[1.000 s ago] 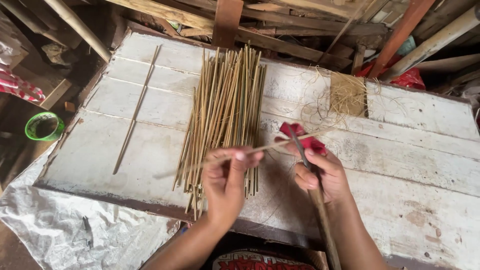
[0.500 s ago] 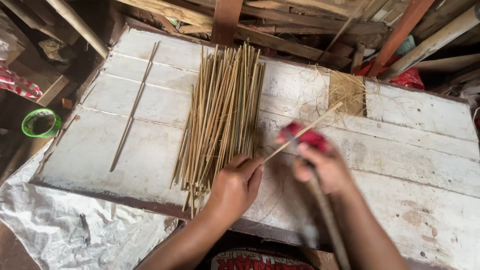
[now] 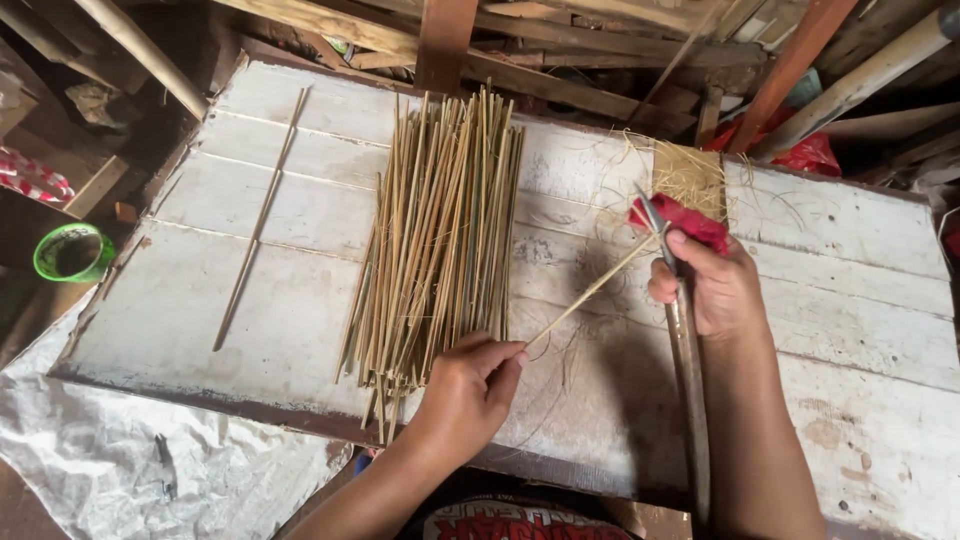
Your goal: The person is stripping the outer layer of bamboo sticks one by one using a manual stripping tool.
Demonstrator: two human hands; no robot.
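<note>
Sticks, blade and hands on a plank worktop

A bundle of split bamboo sticks lies lengthwise at the middle of the plank table, with one single stick lying apart to its left. The left hand sits at the bundle's near right corner, pinching the near end of a thin stick that slants up and right to the right hand. That hand grips a long knife, its blade crossing the stick's far end. A pile of shavings lies just behind the right hand. A round tub stands off the table's left edge, and a plastic sheet lies below the near left corner.
</note>
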